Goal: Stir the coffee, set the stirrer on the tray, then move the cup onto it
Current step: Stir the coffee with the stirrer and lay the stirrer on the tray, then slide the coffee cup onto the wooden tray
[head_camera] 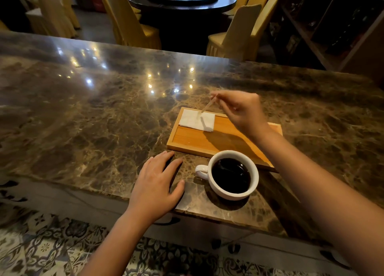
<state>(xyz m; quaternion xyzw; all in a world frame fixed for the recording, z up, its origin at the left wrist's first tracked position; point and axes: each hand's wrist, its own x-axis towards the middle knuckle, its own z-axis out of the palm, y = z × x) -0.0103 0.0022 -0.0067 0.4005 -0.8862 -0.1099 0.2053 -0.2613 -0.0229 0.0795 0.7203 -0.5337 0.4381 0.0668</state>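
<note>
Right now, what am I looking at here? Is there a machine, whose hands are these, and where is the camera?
No machine: a person works with two bare hands. The single picture comes from a camera worn on the head, looking forward and down. On the marble counter lies a wooden tray with a white napkin at its far left end. In front of the tray, on the counter, stands a white cup of black coffee. The right hand pinches a thin stirrer, its lower tip just over the napkin. The left hand rests flat and empty beside the cup.
</note>
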